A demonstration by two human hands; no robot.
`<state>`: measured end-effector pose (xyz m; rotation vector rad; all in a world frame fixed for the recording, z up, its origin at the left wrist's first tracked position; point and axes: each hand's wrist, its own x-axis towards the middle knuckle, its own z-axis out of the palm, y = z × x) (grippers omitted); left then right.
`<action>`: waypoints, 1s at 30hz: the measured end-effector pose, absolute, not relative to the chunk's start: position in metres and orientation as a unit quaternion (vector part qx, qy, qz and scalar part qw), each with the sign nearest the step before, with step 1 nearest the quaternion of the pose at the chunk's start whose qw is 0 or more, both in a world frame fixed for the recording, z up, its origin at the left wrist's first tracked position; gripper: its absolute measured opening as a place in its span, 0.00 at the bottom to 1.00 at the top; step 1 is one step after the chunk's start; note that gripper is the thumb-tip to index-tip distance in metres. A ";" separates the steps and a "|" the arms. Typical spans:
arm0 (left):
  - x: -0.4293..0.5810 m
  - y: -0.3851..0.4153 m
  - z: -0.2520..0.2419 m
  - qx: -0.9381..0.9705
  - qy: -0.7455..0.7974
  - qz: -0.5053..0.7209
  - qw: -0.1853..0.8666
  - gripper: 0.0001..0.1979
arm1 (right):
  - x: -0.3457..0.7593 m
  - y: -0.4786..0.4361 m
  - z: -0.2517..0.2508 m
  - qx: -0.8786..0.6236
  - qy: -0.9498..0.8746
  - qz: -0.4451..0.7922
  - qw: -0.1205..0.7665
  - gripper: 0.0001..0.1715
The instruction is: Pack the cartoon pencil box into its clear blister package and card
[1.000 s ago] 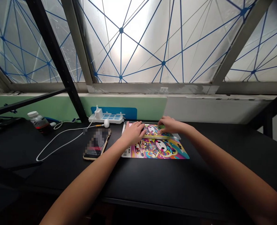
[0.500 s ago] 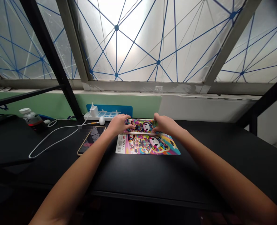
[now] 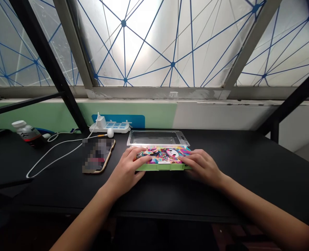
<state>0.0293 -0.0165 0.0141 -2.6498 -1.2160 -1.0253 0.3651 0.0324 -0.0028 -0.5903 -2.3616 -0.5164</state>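
While the left hand (image 3: 128, 165) holds 1 end of the bright box (image 3: 164, 155), with fingers on top and the thumb low in front, the right hand (image 3: 203, 165) holds the other end. So the box sits right between the 2 hands, its long way going from left to right, and neither hand is nearer. Just behind it is a clear plastic tray (image 3: 154, 139). A phone (image 3: 99, 156) lies left of the left hand, on the black table (image 3: 170, 195).
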 end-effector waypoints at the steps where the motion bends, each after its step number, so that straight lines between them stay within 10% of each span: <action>1: 0.028 -0.017 0.009 -0.856 -0.412 -0.312 0.005 0.24 | 0.361 0.033 -0.006 -0.222 -0.906 -0.182 0.311 0.19; 11: 0.012 -0.013 0.009 -0.781 -0.535 -0.256 -0.194 0.43 | 0.346 0.037 0.000 -0.274 -0.915 -0.045 0.291 0.22; 30: 0.014 -0.012 0.010 -0.748 -0.576 -0.259 -0.204 0.57 | 0.357 0.045 0.010 -0.349 -0.875 0.060 0.330 0.18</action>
